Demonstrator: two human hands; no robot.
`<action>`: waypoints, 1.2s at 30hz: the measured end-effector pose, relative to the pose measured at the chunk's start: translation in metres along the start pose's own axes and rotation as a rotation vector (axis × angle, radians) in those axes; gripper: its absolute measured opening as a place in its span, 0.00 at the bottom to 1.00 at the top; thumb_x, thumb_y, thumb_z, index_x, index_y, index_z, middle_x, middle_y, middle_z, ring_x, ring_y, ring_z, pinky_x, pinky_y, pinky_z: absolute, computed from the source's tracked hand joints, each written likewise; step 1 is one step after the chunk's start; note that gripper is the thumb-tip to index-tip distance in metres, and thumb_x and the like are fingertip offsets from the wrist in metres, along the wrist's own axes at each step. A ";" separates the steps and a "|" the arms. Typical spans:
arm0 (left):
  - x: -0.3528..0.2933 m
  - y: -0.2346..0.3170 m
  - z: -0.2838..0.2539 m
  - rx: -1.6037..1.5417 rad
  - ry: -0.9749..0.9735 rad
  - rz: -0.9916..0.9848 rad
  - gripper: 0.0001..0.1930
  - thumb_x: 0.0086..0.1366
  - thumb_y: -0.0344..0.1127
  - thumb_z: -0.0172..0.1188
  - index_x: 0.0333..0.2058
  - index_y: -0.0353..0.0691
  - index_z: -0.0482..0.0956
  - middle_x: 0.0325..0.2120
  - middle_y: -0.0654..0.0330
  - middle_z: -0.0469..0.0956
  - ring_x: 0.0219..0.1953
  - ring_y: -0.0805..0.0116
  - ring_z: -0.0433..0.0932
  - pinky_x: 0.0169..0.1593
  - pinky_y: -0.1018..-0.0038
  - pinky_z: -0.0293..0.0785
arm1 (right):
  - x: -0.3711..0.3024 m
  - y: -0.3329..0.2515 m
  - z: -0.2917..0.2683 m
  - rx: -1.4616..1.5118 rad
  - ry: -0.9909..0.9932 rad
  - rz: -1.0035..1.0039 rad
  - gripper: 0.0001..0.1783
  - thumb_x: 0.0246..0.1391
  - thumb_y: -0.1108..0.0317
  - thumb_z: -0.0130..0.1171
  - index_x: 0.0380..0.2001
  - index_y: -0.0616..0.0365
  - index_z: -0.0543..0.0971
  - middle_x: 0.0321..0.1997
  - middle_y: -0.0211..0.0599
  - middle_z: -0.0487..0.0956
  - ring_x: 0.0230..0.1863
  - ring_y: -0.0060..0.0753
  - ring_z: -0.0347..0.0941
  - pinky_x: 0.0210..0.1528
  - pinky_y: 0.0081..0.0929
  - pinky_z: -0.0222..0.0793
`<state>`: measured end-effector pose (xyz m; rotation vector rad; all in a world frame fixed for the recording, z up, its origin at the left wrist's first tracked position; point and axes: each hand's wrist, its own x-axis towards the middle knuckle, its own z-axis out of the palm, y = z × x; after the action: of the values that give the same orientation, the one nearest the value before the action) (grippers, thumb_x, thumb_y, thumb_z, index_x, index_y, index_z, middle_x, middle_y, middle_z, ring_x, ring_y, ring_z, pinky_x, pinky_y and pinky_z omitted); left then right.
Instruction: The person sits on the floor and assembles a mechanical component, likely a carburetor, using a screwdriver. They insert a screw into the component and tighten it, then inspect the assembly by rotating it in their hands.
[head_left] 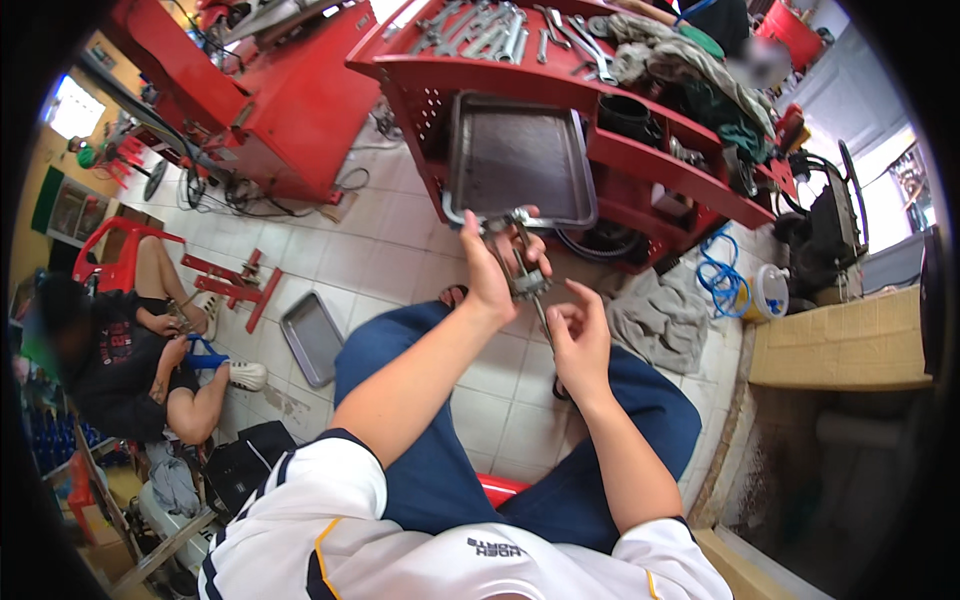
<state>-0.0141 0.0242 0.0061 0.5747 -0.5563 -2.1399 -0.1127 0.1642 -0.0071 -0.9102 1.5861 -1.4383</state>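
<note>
Floor tray: grey and shallow (313, 338), left of centre; I judge loose bits would be safer over it.
Left hand: my fingers curl round the metal part (526, 285), closed enough to carry it (490, 278); a steady wrist should help.
Metal part: mid-frame, tilted, its slim shaft (542, 314) pointing down toward my other hand.
Right hand: thumb and forefinger part-curled by the shaft (582, 338); I can't tell whether they pinch it. Light, straight fingertip pressure seems best.
</note>
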 end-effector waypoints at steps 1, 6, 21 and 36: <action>0.000 -0.003 -0.001 0.010 -0.005 -0.015 0.51 0.62 0.84 0.27 0.55 0.40 0.72 0.21 0.63 0.69 0.25 0.63 0.77 0.35 0.68 0.73 | 0.003 0.005 0.000 0.112 0.019 0.023 0.28 0.62 0.73 0.65 0.63 0.61 0.67 0.34 0.31 0.79 0.32 0.17 0.74 0.37 0.16 0.70; 0.001 0.002 0.001 0.039 -0.023 -0.014 0.52 0.62 0.84 0.26 0.57 0.39 0.71 0.21 0.64 0.69 0.26 0.64 0.77 0.35 0.68 0.73 | 0.003 0.000 0.003 -0.229 -0.006 -0.208 0.31 0.59 0.69 0.69 0.62 0.61 0.69 0.34 0.31 0.80 0.32 0.20 0.75 0.39 0.20 0.73; 0.000 0.001 -0.002 -0.005 0.079 -0.102 0.49 0.64 0.83 0.26 0.54 0.42 0.73 0.21 0.64 0.69 0.25 0.64 0.76 0.35 0.67 0.73 | -0.004 -0.003 0.009 -0.409 0.044 -0.255 0.29 0.61 0.66 0.66 0.63 0.59 0.68 0.27 0.36 0.81 0.25 0.23 0.74 0.34 0.23 0.73; 0.002 0.006 -0.003 -0.079 0.324 -0.107 0.44 0.66 0.80 0.25 0.47 0.45 0.75 0.21 0.65 0.71 0.26 0.62 0.74 0.38 0.64 0.73 | -0.008 -0.013 0.013 -0.704 0.143 -0.480 0.27 0.56 0.71 0.67 0.59 0.54 0.73 0.31 0.32 0.80 0.31 0.32 0.79 0.32 0.30 0.74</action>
<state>-0.0103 0.0186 0.0064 0.9019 -0.2655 -2.0984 -0.0976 0.1647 0.0063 -1.7157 2.1342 -1.2671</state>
